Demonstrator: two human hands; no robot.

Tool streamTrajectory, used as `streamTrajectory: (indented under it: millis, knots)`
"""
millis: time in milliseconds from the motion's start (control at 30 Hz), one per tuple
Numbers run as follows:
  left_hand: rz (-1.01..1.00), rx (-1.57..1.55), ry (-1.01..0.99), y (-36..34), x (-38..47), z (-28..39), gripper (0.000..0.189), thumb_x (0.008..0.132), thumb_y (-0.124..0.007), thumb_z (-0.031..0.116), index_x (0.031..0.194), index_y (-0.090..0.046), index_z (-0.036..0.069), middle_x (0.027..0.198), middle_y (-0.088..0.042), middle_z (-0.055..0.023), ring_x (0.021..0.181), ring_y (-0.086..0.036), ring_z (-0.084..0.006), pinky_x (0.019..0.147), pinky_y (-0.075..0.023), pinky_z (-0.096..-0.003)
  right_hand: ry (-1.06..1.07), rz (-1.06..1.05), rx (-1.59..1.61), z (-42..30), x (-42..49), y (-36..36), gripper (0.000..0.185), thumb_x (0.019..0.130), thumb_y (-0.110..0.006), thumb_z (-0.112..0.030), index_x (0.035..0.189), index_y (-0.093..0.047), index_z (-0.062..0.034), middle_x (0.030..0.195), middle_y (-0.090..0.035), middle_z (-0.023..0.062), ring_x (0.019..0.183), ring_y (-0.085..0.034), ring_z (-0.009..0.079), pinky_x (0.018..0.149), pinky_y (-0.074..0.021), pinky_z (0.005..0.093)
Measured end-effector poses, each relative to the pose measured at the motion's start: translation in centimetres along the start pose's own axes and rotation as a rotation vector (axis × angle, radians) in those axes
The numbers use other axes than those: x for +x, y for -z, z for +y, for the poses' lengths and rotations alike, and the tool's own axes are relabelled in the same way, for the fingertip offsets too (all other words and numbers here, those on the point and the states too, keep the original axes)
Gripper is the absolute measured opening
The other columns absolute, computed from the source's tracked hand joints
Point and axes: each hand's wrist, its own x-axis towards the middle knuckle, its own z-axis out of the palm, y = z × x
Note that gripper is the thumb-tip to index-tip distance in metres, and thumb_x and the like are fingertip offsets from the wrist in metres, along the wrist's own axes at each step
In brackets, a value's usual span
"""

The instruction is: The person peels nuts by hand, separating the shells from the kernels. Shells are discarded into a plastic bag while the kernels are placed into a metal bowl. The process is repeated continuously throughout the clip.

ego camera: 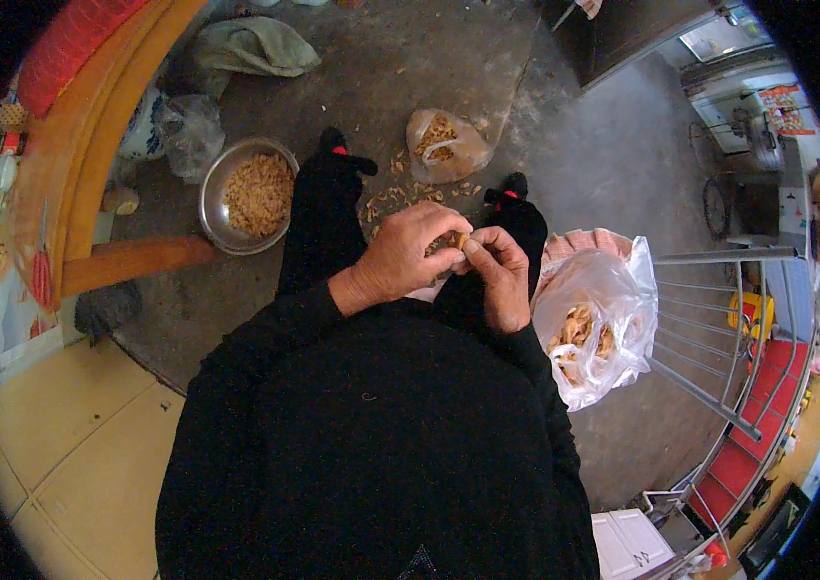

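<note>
My left hand (pixel 410 250) and my right hand (pixel 500 268) meet over my lap, pinching a small brown piece (pixel 459 240) between their fingertips; it looks like dried food, its exact kind unclear. A round metal bowl (pixel 212 199) to the left holds many light brown pieces (pixel 259 194). Between my feet and a little ahead, a plastic bag (pixel 464 161) with brown bits rests on the floor, with loose scraps (pixel 420 194) scattered beside it. At my right, a clear plastic bag (pixel 623 341) contains larger tan, dried-looking pieces (pixel 584 337).
A wooden furniture frame (pixel 83 145) with a crossbar (pixel 138 262) stands at the left, near a crumpled clear bag (pixel 192 134). Greenish cloth (pixel 257 47) lies on the floor ahead. A metal-barred chair back or rack (pixel 725 254) is at the right, beyond pink cloth (pixel 584 246).
</note>
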Motion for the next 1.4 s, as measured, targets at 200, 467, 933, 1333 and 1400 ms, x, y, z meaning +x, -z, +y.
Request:
streamTrajectory:
  millis: [200, 467, 933, 1333, 1400]
  knots:
    - [-0.065, -0.062, 0.059, 0.2, 0.1, 0.4, 0.029, 0.078, -0.074, 0.009, 0.105, -0.065, 0.005, 0.1, -0.068, -0.0129, 0.091, -0.068, -0.0292, 0.082, -0.0542, -0.0365, 0.032, -0.009, -0.101, -0.1, 0.0, 0.0, 0.009, 0.098, -0.058, -0.011, 0.094, -0.059, -0.0026, 0.081, -0.061, 0.0004, 0.071, -0.058, 0.0084, 0.068, -0.0463, 0.0238]
    - [-0.041, -0.135, 0.154, -0.2, -0.4, 0.5, 0.028, 0.081, -0.071, 0.007, 0.109, -0.064, 0.003, 0.102, -0.07, -0.0132, 0.09, -0.07, -0.0253, 0.08, -0.0555, -0.0345, 0.049, 0.019, -0.087, 0.1, -0.2, -0.3, 0.01, 0.098, -0.058, -0.014, 0.094, -0.058, -0.0042, 0.081, -0.06, 0.0001, 0.07, -0.056, 0.0079, 0.067, -0.0457, 0.0226]
    - [-0.002, -0.293, 0.392, 0.5, -0.4, 0.4, 0.016, 0.085, -0.067, 0.002, 0.101, -0.065, -0.001, 0.093, -0.072, -0.0094, 0.083, -0.07, -0.013, 0.074, -0.0564, -0.029, 0.021, 0.144, -0.001, -0.2, -0.2, 1.2, 0.009, 0.096, -0.056, -0.012, 0.09, -0.059, -0.0056, 0.077, -0.061, 0.0027, 0.067, -0.056, 0.0096, 0.065, -0.0438, 0.023]
    - [0.09, -0.03, 0.125, -0.1, -0.6, 0.7, 0.019, 0.082, -0.07, 0.003, 0.1, -0.065, 0.005, 0.092, -0.069, -0.0105, 0.082, -0.069, -0.0241, 0.072, -0.0546, -0.0333, 0.123, 0.156, -0.36, 0.7, -0.2, 0.1, 0.015, 0.088, -0.073, -0.012, 0.089, -0.061, -0.0032, 0.078, -0.059, 0.0, 0.068, -0.055, 0.0076, 0.06, -0.0441, 0.0246]
    - [0.097, 0.012, 0.056, -0.4, -0.6, 0.2, 0.018, 0.082, -0.071, 0.004, 0.099, -0.065, 0.006, 0.093, -0.068, -0.0109, 0.08, -0.069, -0.0258, 0.071, -0.0547, -0.0347, 0.287, 0.188, -0.553, 0.4, -0.1, -0.2, 0.015, 0.087, -0.074, -0.011, 0.088, -0.061, -0.0033, 0.078, -0.059, 0.0028, 0.067, -0.057, 0.0117, 0.06, -0.0455, 0.0274]
